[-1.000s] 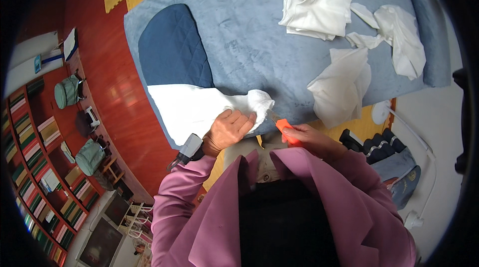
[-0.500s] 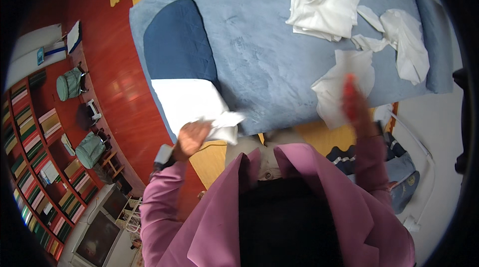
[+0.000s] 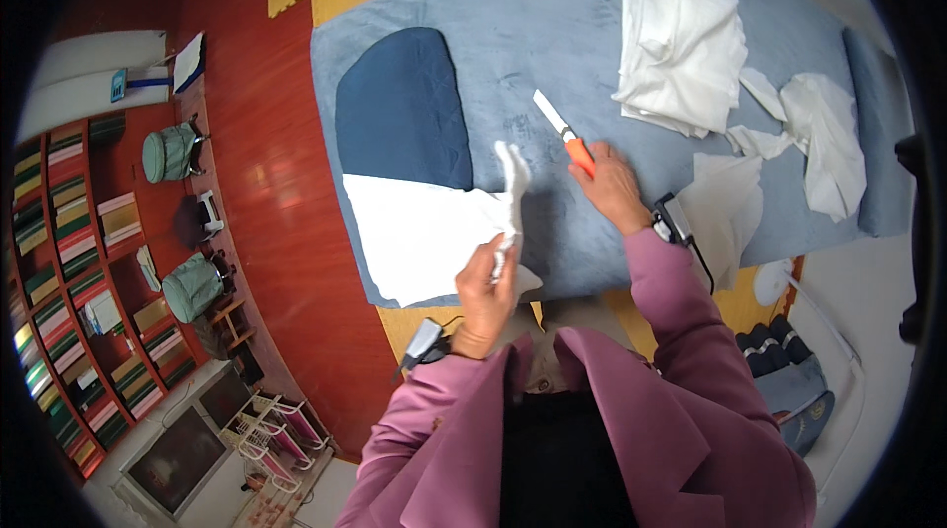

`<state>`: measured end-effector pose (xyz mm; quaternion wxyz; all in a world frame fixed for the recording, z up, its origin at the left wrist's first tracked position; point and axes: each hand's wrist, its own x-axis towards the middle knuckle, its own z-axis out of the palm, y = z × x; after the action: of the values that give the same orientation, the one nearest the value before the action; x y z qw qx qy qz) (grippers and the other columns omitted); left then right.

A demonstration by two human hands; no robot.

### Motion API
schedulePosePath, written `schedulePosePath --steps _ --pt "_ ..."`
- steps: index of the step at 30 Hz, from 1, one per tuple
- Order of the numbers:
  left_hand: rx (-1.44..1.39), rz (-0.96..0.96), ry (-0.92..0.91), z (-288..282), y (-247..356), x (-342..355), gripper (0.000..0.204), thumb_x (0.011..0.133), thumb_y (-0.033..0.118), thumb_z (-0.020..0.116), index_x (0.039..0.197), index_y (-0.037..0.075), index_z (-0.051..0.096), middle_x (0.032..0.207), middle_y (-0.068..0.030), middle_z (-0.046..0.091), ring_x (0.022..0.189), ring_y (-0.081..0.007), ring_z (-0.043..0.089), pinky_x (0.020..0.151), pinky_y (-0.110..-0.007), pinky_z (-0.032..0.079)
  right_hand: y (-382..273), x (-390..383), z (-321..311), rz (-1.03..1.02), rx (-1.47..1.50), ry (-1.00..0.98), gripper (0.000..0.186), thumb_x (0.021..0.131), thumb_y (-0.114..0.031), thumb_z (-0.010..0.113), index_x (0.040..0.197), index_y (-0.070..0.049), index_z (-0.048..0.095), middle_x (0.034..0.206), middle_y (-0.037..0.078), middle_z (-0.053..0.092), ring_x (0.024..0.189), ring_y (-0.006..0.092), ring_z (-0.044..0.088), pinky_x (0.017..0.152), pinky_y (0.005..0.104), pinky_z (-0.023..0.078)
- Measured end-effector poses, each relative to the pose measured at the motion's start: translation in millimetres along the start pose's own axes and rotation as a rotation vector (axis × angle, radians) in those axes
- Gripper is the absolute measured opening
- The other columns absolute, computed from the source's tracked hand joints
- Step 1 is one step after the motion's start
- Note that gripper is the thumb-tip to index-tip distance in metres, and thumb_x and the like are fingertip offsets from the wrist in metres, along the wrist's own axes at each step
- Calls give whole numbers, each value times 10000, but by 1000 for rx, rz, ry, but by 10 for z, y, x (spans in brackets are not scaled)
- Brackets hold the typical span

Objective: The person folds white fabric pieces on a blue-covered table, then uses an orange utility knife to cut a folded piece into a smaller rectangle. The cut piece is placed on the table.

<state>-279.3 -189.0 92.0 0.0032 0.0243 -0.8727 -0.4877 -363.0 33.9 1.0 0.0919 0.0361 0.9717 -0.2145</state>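
My left hand (image 3: pixel 485 293) pinches the bunched edge of a white cloth (image 3: pixel 419 237) at the left end of the blue padded bed. The cloth covers the near part of a dark blue rounded cushion (image 3: pixel 402 109); its far part is bare. In my right hand (image 3: pixel 614 190) is an orange-handled knife (image 3: pixel 566 134), its pale blade pointing far left over the bed. The fingers wrap round its handle. Beside my right wrist lies a loose white cloth piece (image 3: pixel 725 207).
A stack of folded white cloths (image 3: pixel 681 49) lies at the bed's far right, with a crumpled white cloth (image 3: pixel 829 148) next to it. The blue bed (image 3: pixel 552 25) stands on yellow and red flooring. A white lamp (image 3: pixel 774 283) is at the near right, a bookshelf (image 3: pixel 84 296) at left.
My right hand has moved left and away from me with the knife, off the loose cloth piece. My left hand has shifted right, pulling the white cloth's edge up into a bunch.
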Motion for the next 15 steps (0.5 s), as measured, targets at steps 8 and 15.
schedulePosePath --steps 8,15 --pt "-44 368 -371 409 155 131 337 832 58 673 1166 32 641 902 -136 650 958 -334 608 805 -450 499 -236 -587 -342 175 1356 -415 291 944 -167 631 1153 36 645 1041 32 682 948 102 600 878 291 474" --pt "475 253 -51 -409 -1025 757 219 780 5 624 995 44 641 867 -154 618 825 -340 585 721 -429 488 164 -429 250 336 1109 -21 265 943 -138 643 1125 56 649 985 34 693 860 74 584 780 256 482"
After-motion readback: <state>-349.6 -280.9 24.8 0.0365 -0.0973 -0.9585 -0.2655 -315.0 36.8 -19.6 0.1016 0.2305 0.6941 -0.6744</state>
